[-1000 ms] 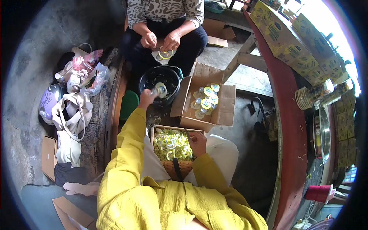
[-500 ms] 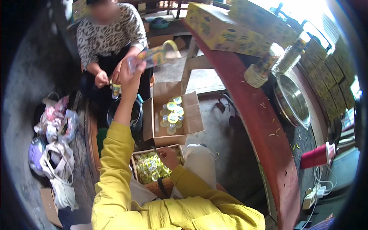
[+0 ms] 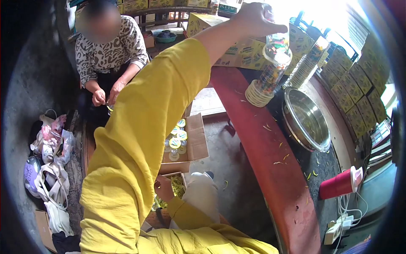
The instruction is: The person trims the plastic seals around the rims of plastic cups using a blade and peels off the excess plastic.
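Note:
My left hand (image 3: 260, 20) is stretched far up and right, its fingers round the bottom of an upturned clear plastic cup (image 3: 278, 39). This cup is at the top of a stack of printed cups (image 3: 270, 76) with pale rims, standing at the edge of the red tabletop (image 3: 258, 139). My right hand (image 3: 164, 188) is closed over the box of yellow-green strips (image 3: 177, 186) at my lap; what its fingers hold is too small and partly hidden. My left sleeve covers part of the view.
Lidded cups (image 3: 177, 137) stand in an open cardboard box (image 3: 196, 139). A co-worker (image 3: 110, 55) sits opposite, hands together around a small cup. A second cup stack (image 3: 311, 57), a steel basin (image 3: 306, 118), a red container (image 3: 338, 184) and yellow cartons (image 3: 245, 53) are at the right.
My left hand has swung up and right with the cup, from near the co-worker to the stack. The view has turned right. My right hand remains by the box of strips.

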Tool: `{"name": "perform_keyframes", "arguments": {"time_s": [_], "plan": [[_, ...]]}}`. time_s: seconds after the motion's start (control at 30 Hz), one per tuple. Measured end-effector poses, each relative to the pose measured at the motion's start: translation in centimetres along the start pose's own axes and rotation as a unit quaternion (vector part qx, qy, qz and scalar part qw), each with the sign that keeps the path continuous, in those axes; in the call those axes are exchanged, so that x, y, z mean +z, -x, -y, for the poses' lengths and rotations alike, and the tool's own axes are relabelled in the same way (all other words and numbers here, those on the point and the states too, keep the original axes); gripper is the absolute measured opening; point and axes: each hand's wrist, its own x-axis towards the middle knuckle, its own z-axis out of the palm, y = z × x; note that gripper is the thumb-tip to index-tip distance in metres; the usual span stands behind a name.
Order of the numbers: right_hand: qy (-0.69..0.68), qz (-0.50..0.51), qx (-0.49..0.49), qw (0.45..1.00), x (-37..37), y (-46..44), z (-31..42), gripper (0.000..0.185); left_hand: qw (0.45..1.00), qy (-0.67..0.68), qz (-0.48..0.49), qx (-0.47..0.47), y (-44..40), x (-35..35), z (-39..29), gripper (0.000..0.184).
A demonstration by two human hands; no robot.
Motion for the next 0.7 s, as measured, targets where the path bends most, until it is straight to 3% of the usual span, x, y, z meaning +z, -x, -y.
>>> {"name": "perform_keyframes", "arguments": {"time_s": [0.07,0.1,0.2,0.3,0.4,0.53,0.7], "plan": [[-0.003,-0.011,-0.018,1.000,-0.3,0.0,0.1,0.019,0.998,-0.025,-0.032,0.055,-2.9,3.3,1.5,0.065],[0.058,-0.051,-0.082,0.994,-0.7,-0.2,1.4,0.017,0.995,-0.038,-0.048,0.082,-3.1,4.0,1.2,0.071],[-0.068,-0.025,0.021,0.997,0.2,0.1,0.4,0.015,0.997,-0.036,-0.068,0.009,-3.0,5.9,1.0,0.075],[-0.048,0.007,-0.001,0.999,-0.8,-0.3,1.4,0.017,0.996,0.006,-0.077,0.045,-2.6,6.7,0.7,0.074],[-0.054,0.020,0.012,0.998,-0.9,-0.2,1.2,0.018,0.999,0.043,0.019,0.004,-1.3,6.4,0.3,0.072],[-0.046,0.021,0.010,0.999,-1.0,-0.5,1.4,0.019,0.990,0.135,0.029,0.016,2.5,9.1,2.1,0.065],[-0.037,0.019,0.008,0.999,-1.1,-0.7,1.0,0.020,0.972,0.227,0.036,-0.046,7.8,11.0,3.0,0.070]]}}
